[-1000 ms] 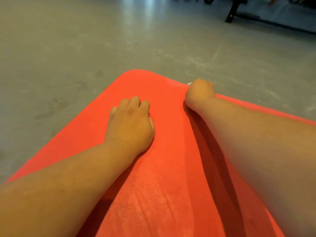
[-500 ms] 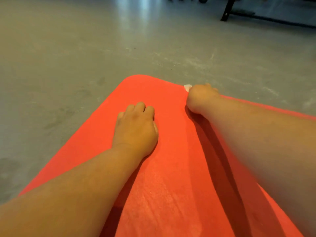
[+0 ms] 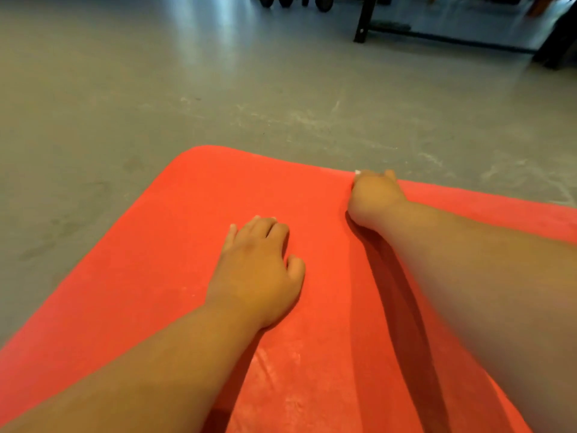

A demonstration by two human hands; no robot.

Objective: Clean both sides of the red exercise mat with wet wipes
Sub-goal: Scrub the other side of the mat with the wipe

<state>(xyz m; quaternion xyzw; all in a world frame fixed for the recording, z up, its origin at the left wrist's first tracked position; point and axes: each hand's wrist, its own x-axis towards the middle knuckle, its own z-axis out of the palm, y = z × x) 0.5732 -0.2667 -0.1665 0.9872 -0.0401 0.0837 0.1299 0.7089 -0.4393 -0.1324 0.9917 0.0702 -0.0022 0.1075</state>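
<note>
red mat (image 3: 156,260): it lies flat on the grey floor (image 3: 187,89), under both hands. Its round corner is out past the left fingertips, and its far edge runs right under the right fingers.
left hand (image 3: 259,270): it rests palm down on the mat, near the middle.
left fingers (image 3: 271,228): they are loose and a bit spread. They lie on the mat and hold nothing. The thumb sticks out on the side nearer the right hand.
right hand (image 3: 373,198): it sits at the far edge of the mat, farther out than the left fingertips and well apart from them.
right fingers (image 3: 390,175): they are curled in tight, like a fist, and they grip the wipe.
wet wipe (image 3: 357,172): only a tiny white bit pokes out by the right knuckles (the rest is hidden inside the hand). That bit is just at the mat's edge, on the side nearer the left hand.
arms: both are bare, and the right one throws a dark shadow on the mat.
far off, past all the fingers: a black frame (image 3: 363,20) stands on the floor, with dark round things (image 3: 323,1) beside it, too blurry to tell.
</note>
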